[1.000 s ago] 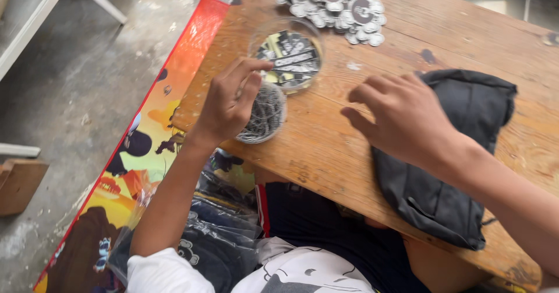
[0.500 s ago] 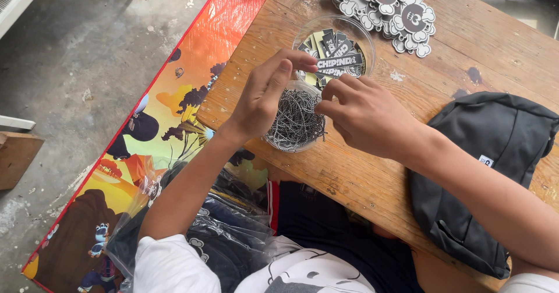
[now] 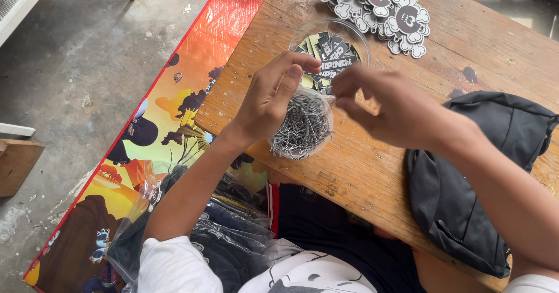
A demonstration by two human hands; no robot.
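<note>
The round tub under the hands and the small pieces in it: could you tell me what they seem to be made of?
The tub looks like clear thin plastic: its contents show through the wall. The pieces look like bare metal, thin, grey and glinting; their exact kind is too small to tell.

We see our left hand curled over the rim of a clear round tub of small metal pins, near the wooden table's front edge. Our right hand hovers just beside it, fingers pinched together. A second clear tub of dark stickers sits just behind. Round badges pile toward the far edge, and a dark pouch lies at the right.
</note>
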